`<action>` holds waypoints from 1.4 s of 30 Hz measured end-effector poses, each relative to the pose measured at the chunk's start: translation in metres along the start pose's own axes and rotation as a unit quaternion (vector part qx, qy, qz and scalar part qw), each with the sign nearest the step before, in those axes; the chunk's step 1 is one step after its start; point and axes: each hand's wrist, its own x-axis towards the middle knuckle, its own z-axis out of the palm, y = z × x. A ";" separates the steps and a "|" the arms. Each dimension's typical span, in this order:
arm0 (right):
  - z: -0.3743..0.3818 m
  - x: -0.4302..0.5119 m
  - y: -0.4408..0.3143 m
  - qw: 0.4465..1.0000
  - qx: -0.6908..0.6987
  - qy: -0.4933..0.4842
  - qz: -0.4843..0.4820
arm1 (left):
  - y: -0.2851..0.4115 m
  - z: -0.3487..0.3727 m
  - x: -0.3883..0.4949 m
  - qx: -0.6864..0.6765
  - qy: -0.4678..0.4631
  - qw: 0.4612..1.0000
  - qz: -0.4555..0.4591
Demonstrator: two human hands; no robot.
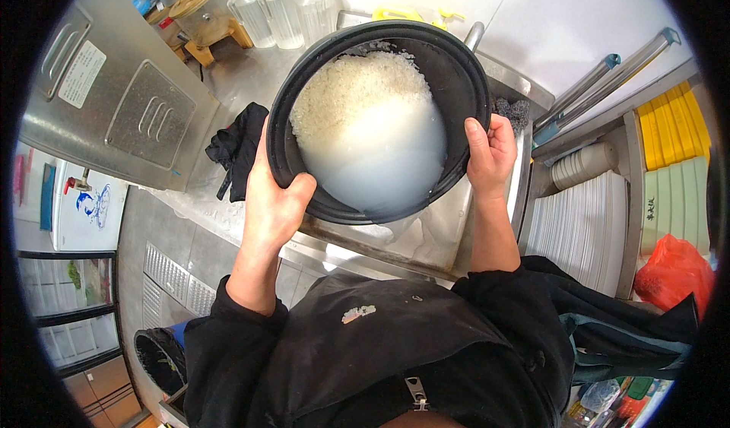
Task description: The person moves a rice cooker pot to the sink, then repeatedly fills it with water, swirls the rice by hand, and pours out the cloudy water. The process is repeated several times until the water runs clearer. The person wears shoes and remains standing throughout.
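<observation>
Between my two hands is a round black pot (465,80), tilted towards me over a steel sink (442,240). Wet white rice (365,83) is heaped against its far side. Cloudy water (376,166) fills the near side and runs over the lower rim in a thin clear sheet. My left hand (276,200) grips the left rim, its thumb on top. On the right rim, my right hand (490,151) has its thumb on top and its fingers curled at the outside. The pot hides most of the sink.
Glass jugs (279,12) stand at the back of the counter. A black cloth (242,148) lies left of the pot, near a steel appliance (154,108). A dark scouring pad (511,113) sits at the sink's right edge. Stacked white plates (579,228) fill a shelf at right.
</observation>
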 end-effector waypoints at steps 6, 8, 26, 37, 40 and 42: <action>0.001 0.002 -0.002 1.000 0.014 0.000 -0.010 | 0.003 0.001 0.000 -0.003 0.009 1.000 0.003; 0.001 0.003 -0.002 1.000 0.019 -0.002 -0.018 | 0.004 0.001 0.000 0.004 0.010 1.000 0.007; -0.001 0.008 -0.007 1.000 -0.001 0.020 -0.024 | 0.008 0.003 -0.001 0.007 0.016 1.000 0.009; -0.003 0.010 -0.016 0.999 -0.005 0.018 -0.042 | 0.016 0.003 -0.002 0.009 0.003 1.000 0.006; -0.002 0.011 -0.018 0.999 -0.008 0.021 -0.039 | 0.017 0.004 -0.003 -0.009 0.013 1.000 0.009; -0.002 0.011 -0.018 0.999 -0.008 0.022 -0.040 | 0.016 0.004 -0.004 -0.008 0.016 1.000 0.011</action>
